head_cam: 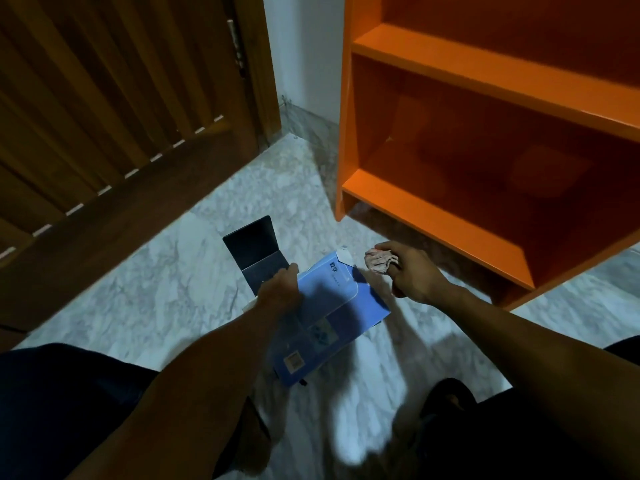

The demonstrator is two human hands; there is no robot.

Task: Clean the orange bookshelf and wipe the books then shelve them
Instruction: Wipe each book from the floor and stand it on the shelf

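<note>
Over on the left stands a brown wooden slatted door (104,109), its vertical slats running down to a solid lower panel, slivers of light showing through the gaps at the slat ends. Its metal hinge (236,43) sits on the right edge, against the matching brown wooden door frame (268,64). Right of the frame, a narrow strip of plain white wall (308,46) drops to a grey mottled stone skirting (308,128) in the corner. Underfoot, a pale grey-and-white marble-patterned floor (166,292) spreads across the middle, with soft dark shadows lying on it near the bottom edge of the view.
</note>
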